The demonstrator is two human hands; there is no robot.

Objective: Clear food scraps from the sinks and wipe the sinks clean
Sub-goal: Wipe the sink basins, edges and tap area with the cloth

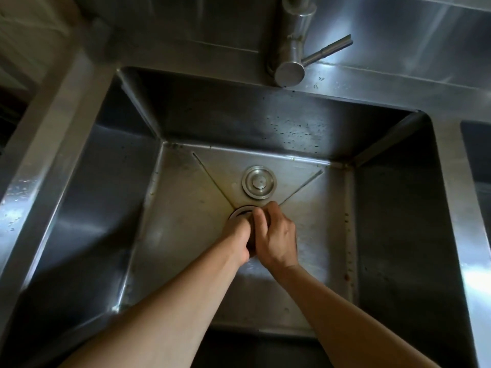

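Hands (276,235) crowd over drain (240,211); whatever they grip stays hidden.

Steel backsplash (398,30), glaring light patches

A kitchen washing-up station: a deep stainless steel sink (265,123) is set in a steel counter (53,134), with a steel splashback (398,30), a lever tap (295,46), a round drain plug (259,182) lying on the sink floor and a second basin (478,155) at the right.
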